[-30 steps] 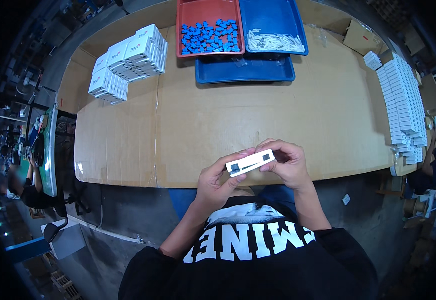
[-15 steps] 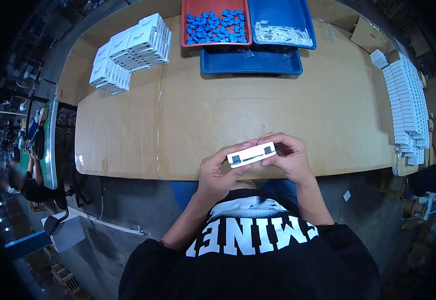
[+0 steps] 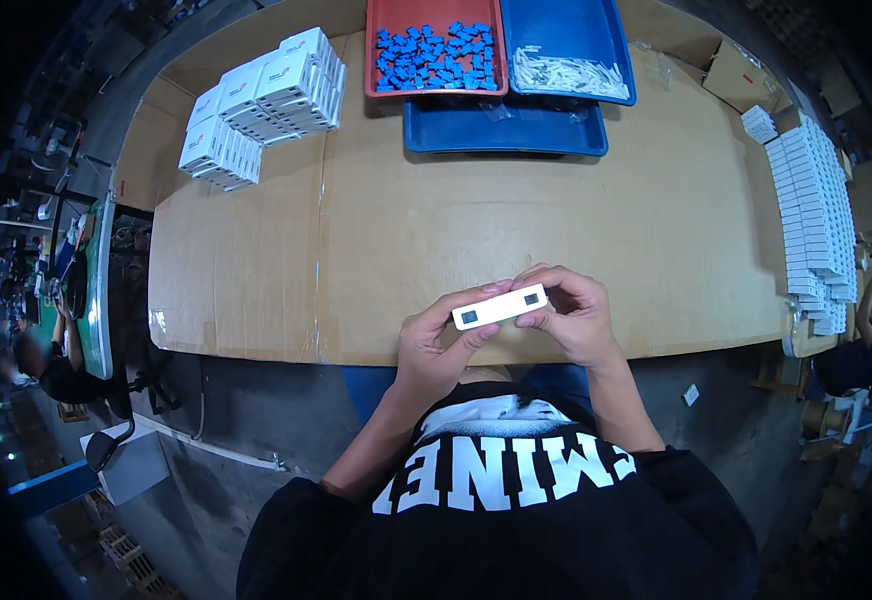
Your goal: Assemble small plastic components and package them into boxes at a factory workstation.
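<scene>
White case (image 3: 499, 307) is held level with the near edge of the cardboard-topped table (image 3: 556, 225), toward 6 o'clock, tilted slightly up at its right end. Its 9 o'clock end is pinched between the thumb and fingers of the left hand (image 3: 434, 342); its 3 o'clock end is pinched likewise by the right hand (image 3: 578, 318). Two dark squares (image 3: 470, 317) are shown on its near side, one by each end. From the case, a red tray (image 3: 436, 12) of blue pieces (image 3: 434, 62) is seen just before 12 o'clock and a blue tray (image 3: 561, 22) of white pieces (image 3: 568, 74) just after — both set beyond a lower blue tray (image 3: 506, 137). White boxes (image 3: 246, 88) are stacked at 10 o'clock; smaller white boxes (image 3: 806, 205) are piled between 2 and 3.
</scene>
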{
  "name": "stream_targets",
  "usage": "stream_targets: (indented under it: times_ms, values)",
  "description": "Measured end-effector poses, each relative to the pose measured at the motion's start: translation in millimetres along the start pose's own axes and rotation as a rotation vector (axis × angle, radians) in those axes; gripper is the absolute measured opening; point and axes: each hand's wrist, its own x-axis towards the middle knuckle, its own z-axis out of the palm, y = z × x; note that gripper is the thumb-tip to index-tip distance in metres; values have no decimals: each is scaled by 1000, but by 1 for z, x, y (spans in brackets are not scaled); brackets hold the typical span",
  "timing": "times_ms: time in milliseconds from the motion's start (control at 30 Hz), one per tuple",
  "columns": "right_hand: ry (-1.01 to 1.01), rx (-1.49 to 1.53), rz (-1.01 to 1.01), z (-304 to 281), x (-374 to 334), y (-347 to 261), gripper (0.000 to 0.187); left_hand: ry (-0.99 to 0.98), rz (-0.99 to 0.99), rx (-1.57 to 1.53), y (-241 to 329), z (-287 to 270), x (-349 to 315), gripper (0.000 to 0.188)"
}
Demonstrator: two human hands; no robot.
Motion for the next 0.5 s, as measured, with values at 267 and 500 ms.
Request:
stream_targets:
  times_ms: [267, 500]
  values:
    - [25, 45, 17, 5, 3, 1, 32, -58, 52, 45, 7, 0, 7, 39]
    - [76, 170, 78, 14, 12, -7, 38, 169, -151, -177, -7, 0, 0, 39]
